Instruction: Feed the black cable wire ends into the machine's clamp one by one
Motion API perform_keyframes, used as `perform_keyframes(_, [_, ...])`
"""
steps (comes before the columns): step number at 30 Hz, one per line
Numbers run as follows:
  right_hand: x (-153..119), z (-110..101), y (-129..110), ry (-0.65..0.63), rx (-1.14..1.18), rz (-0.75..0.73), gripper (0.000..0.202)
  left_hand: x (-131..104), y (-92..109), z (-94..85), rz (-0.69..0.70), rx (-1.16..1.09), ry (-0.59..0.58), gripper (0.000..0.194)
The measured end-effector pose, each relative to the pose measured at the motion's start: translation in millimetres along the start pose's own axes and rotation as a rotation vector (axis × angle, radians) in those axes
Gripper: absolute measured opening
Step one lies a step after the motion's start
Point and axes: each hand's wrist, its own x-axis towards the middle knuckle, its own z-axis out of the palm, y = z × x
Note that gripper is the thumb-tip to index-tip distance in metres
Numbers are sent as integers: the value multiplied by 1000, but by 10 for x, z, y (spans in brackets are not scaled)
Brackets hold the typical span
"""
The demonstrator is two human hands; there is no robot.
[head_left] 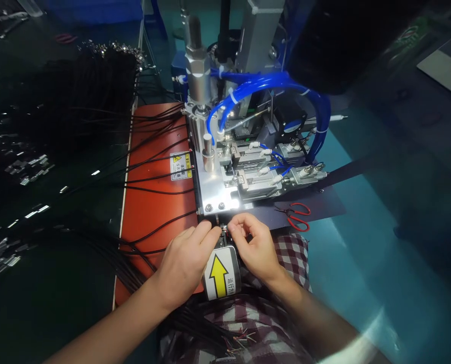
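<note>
My left hand (189, 258) is closed at the front edge of the metal machine (216, 189), its fingers pinched over something I cannot make out. Close beside it, my right hand (254, 242) pinches with thumb and index finger near a small metal piece (224, 228) between the two hands. Just below the fingertips is a white label with a yellow arrow (220, 275). Black cables (165, 222) run across the orange board (149, 167) to the machine's left side. More cables with stripped, coloured wire ends (244, 336) lie on the lap.
Red-handled scissors (299, 216) lie right of my right hand. Blue air tubes (278, 81) arch over the machine. A large heap of black cables with shiny metal ends (96, 86) covers the left side.
</note>
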Motion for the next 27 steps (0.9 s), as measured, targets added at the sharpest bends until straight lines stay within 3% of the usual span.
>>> perform_keyframes(9, [-11, 5, 39, -38, 47, 30, 13, 11, -3, 19, 4, 19, 12, 25])
perform_keyframes(27, [-3, -34, -13, -31, -123, -99, 10, 15, 0, -12, 6, -9, 4, 24])
